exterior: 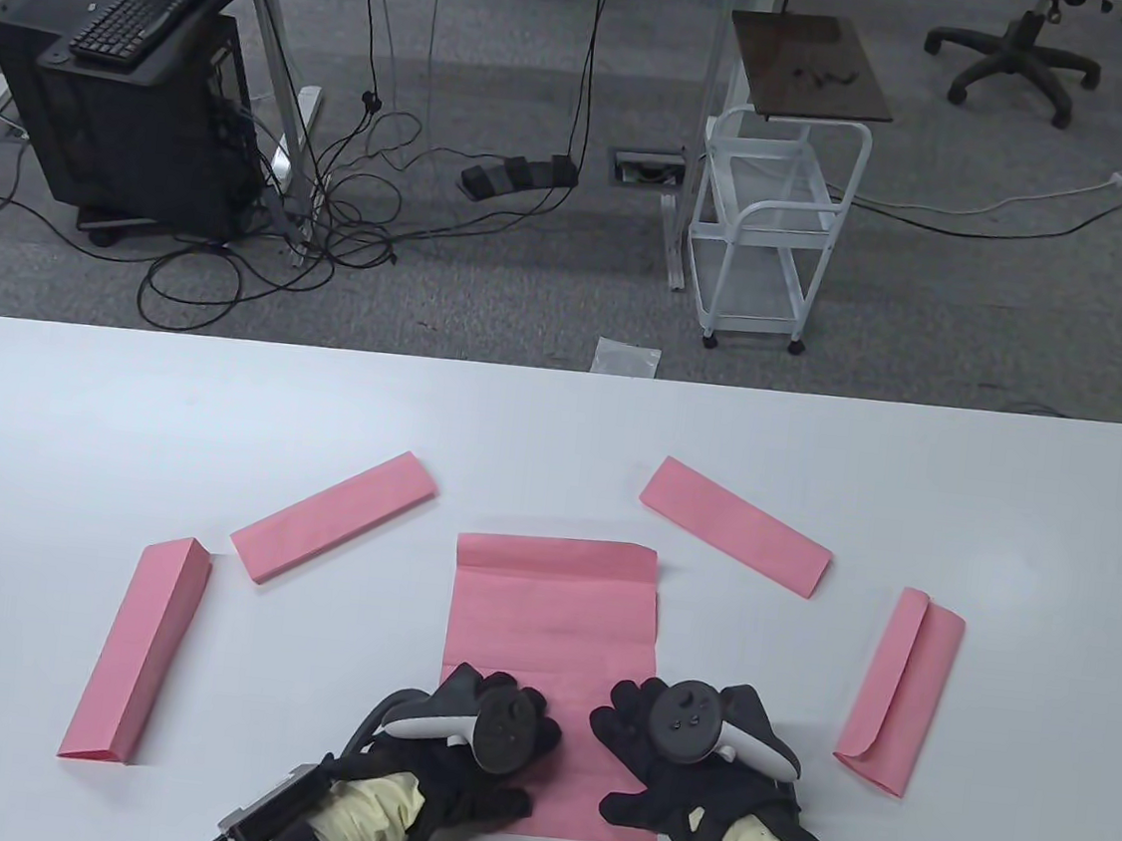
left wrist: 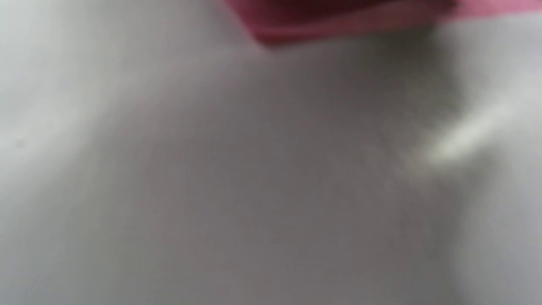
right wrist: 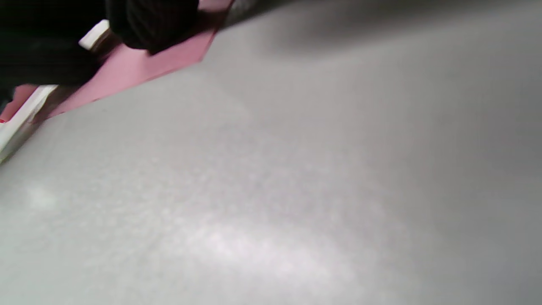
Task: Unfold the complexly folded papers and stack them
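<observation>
A pink paper (exterior: 550, 620) lies mostly unfolded at the table's centre front, its far edge still folded over as a narrow strip (exterior: 555, 553). My left hand (exterior: 478, 732) rests flat on its near left part. My right hand (exterior: 666, 752) rests flat on its near right part. Several folded pink papers lie around it: one at far left (exterior: 139, 652), one left of centre (exterior: 334, 516), one right of centre (exterior: 734, 526), one at far right (exterior: 901, 690). The left wrist view is blurred and shows a pink edge (left wrist: 338, 21). The right wrist view shows a paper corner (right wrist: 139, 63) under a gloved finger (right wrist: 152, 21).
The white table (exterior: 561, 421) has a far edge with office floor beyond it. A white cart (exterior: 771, 232), a computer tower (exterior: 122, 114) and cables stand on the floor past the table.
</observation>
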### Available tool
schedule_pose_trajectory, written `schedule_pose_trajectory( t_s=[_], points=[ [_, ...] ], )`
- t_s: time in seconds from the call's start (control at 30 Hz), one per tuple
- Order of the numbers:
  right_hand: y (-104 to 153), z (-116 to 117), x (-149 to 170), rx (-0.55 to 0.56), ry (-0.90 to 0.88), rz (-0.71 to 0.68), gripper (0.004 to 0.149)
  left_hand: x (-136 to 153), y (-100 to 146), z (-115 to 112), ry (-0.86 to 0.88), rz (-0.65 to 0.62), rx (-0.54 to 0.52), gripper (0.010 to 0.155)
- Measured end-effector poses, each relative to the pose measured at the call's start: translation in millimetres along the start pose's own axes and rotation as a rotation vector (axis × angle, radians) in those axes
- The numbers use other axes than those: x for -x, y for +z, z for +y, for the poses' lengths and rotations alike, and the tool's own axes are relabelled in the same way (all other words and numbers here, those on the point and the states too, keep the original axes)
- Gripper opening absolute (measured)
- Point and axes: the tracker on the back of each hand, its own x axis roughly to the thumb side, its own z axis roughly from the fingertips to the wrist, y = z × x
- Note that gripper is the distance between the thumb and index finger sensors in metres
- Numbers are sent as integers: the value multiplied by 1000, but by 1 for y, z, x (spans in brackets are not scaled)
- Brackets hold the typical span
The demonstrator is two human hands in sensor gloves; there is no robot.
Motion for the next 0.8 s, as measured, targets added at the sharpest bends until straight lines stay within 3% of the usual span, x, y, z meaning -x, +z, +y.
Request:
schedule_pose_trajectory(
  t_s=[0.2, 0.37, 0.47, 0.57, 0.67, 0.8],
  points=[
    [0, 0, 1, -2, -2, -2, 76, 68, -4, 22, 209, 218, -58, 60],
    [0, 0, 1, -2, 0, -4, 76, 88, -3, 25, 305, 292, -123, 58],
    [0, 0, 1, -2, 1, -4, 76, 85, -3, 24, 336, 304, -155, 58],
    [0, 0, 1, -1, 1, -2, 76, 75, 2, 37, 337, 314, -120, 61],
    [-1, 0, 2, -5, -7, 0, 75, 47, 7, 44, 225, 214, -145, 65],
    [-1, 0, 2, -11, -11, 0, 75, 9, -7, 37, 49, 72, -13, 67]
  ],
)
